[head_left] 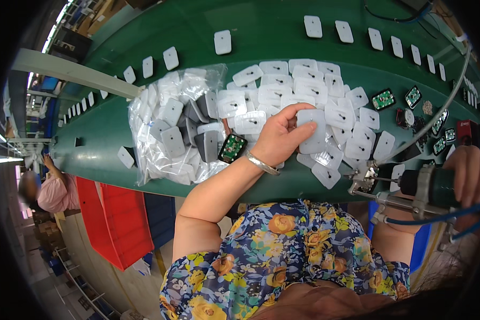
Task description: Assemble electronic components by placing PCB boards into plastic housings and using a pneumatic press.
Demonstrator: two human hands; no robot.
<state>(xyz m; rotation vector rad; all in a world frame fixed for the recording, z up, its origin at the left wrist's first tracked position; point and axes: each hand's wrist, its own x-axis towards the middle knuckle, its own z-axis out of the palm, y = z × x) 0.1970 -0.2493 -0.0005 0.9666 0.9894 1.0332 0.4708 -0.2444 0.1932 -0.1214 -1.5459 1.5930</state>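
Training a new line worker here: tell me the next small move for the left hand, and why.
Probably lift the white plastic cover clear of the pile of covers and bring it toward the powered screwdriver. The left hand already pinches that cover, and the right hand grips the screwdriver at the belt's near edge.

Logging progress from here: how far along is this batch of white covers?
Done, apparently: single covers spaced along the green belt. In hand: left hand lifts a cover; right hand grips the power screwdriver. Left: the loose pile and a full bag.
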